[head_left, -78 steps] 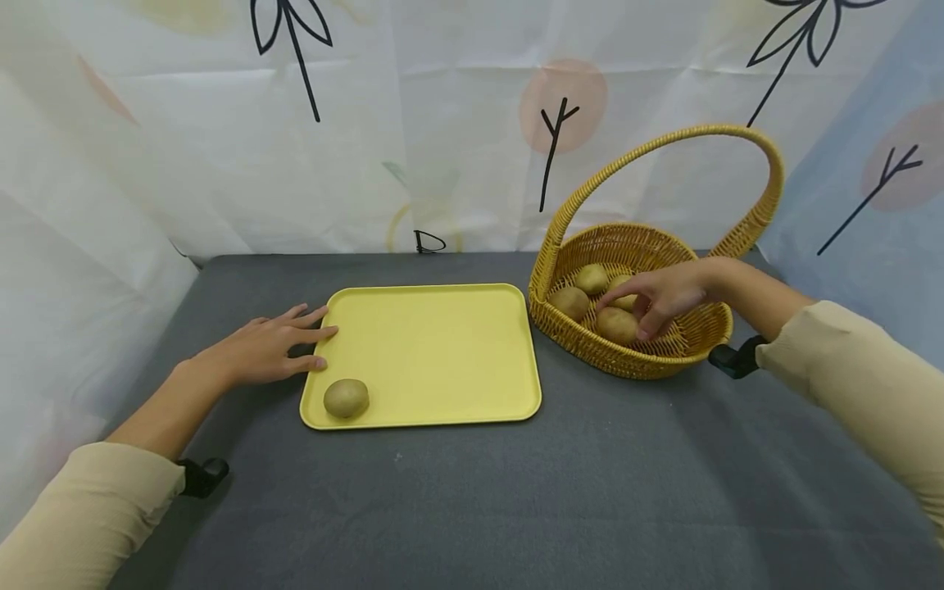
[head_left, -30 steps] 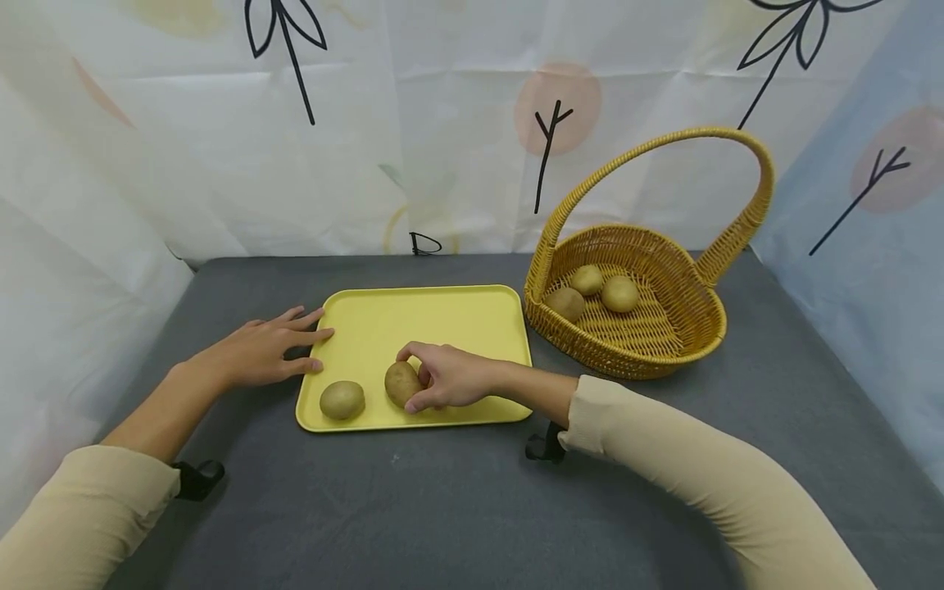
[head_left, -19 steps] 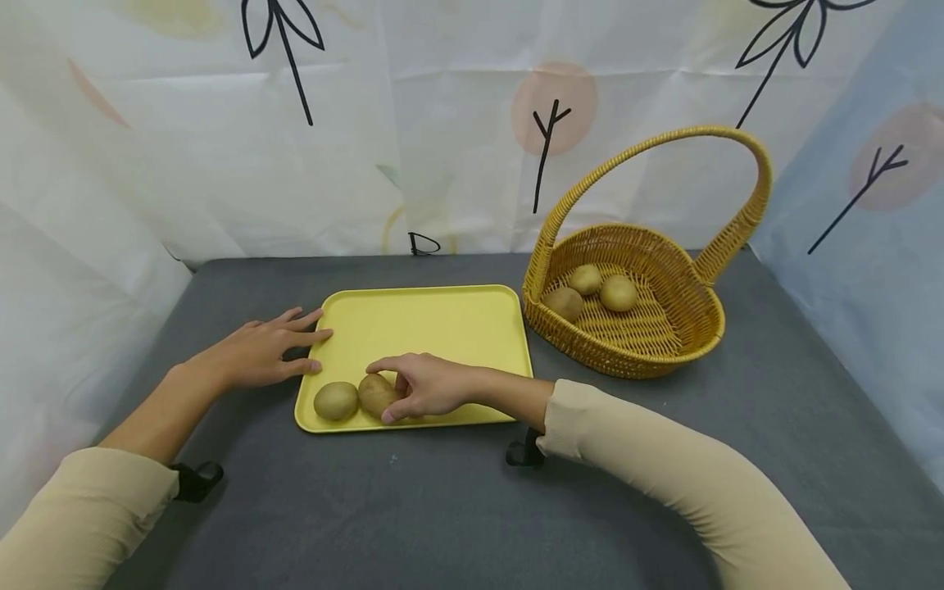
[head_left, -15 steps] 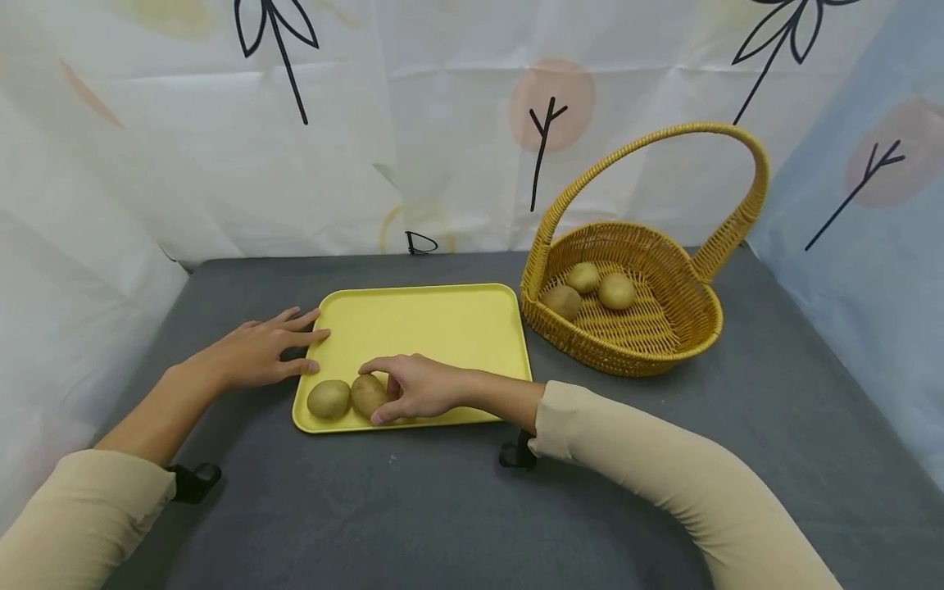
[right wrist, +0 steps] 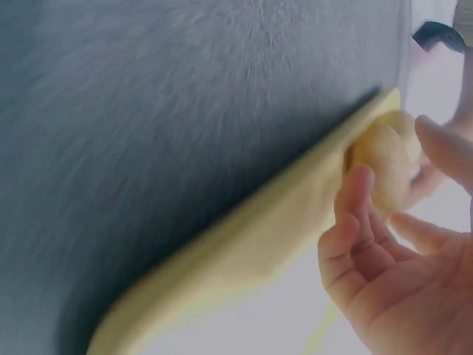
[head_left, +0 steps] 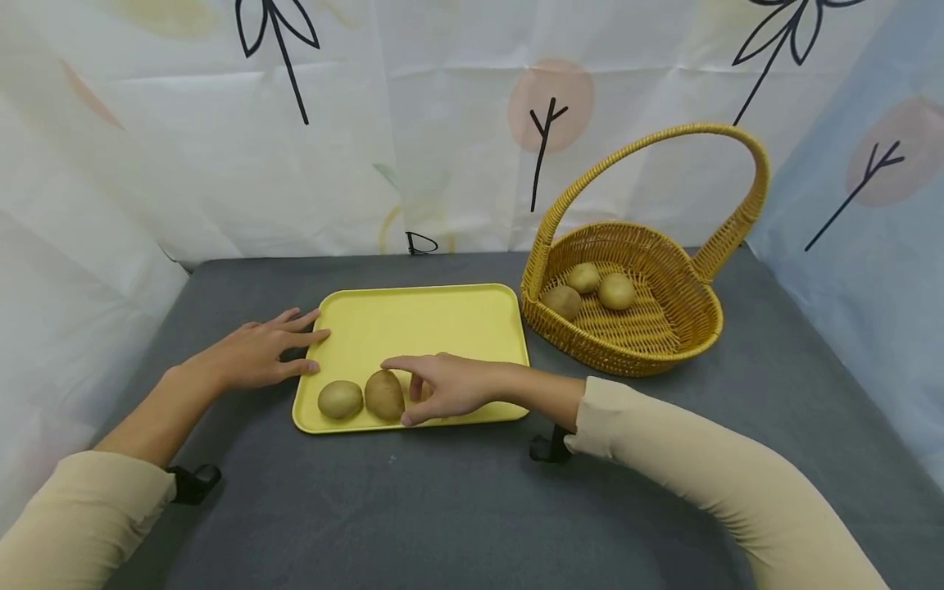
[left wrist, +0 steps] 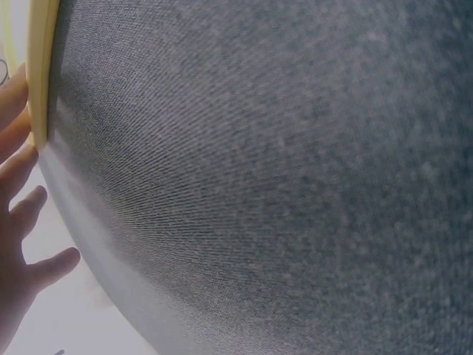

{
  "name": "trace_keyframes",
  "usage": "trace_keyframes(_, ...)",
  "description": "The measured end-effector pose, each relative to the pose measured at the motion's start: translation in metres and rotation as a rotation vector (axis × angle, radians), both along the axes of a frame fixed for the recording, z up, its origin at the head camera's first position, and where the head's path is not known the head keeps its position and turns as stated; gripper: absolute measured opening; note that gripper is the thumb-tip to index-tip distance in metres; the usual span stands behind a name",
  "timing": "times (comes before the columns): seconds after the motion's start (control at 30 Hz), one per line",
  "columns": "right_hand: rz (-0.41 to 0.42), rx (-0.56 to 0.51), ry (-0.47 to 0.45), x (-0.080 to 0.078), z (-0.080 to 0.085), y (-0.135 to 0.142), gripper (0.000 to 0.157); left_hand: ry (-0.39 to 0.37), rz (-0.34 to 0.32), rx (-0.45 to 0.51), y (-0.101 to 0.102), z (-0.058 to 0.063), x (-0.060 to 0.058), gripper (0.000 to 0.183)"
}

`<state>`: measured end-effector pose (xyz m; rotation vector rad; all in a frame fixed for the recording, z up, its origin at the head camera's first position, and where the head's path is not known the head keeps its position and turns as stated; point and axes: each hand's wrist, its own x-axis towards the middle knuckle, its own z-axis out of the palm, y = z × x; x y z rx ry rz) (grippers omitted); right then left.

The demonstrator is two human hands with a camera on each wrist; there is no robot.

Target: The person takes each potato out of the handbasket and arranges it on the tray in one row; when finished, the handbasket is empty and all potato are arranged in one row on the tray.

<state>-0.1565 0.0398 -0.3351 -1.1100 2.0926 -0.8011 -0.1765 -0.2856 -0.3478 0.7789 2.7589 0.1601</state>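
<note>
In the head view, my left hand (head_left: 258, 352) lies with spread fingers over the left rim of the yellow tray (head_left: 435, 328); the left wrist view shows its fingertips at the tray's edge. Two potatoes sit side by side in the tray's near left corner: a rounder potato (head_left: 340, 400) and, to its right, an upright brown potato (head_left: 384, 396). My right hand (head_left: 453, 385) is just right of the brown potato, its index finger reaching over the top and thumb low beside it. In the right wrist view the fingers stand loosely apart around that potato (right wrist: 380, 159).
A wicker basket (head_left: 664, 348) with a tall handle stands right of the tray, close to its edge. Inside it lie 3 potatoes (head_left: 616, 292), toward its left side. A dark grey cloth (head_left: 369, 516) covers the table, and a printed white curtain (head_left: 457, 123) hangs behind.
My right hand took a potato from the basket to the tray and pushed it left against the other. It has since drawn back right, loosening its grip; both potatoes shifted slightly right. Left hand unchanged.
</note>
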Motion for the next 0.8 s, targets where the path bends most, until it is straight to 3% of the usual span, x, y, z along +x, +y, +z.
trace_keyframes(0.23, 0.001, -0.016, -0.002, -0.007, 0.033, 0.053, 0.055, 0.001, -0.004, 0.007, -0.001, 0.001, 0.001, 0.065)
trace_keyframes(0.4, -0.052, -0.027, 0.033, -0.017, 0.064, 0.102, 0.053, -0.003, -0.01, 0.017, -0.001, 0.002, 0.002, 0.065)
trace_keyframes(0.63, -0.18, 0.091, 0.078, -0.052, 0.094, 0.166, 0.053, 0.008, -0.01, 0.004, 0.0, 0.004, 0.001, 0.065)
trace_keyframes(0.8, -0.33, 0.165, 0.041, -0.073, 0.098, 0.202, 0.057, -0.01, -0.007, 0.01, 0.001, 0.003, 0.001, 0.065)
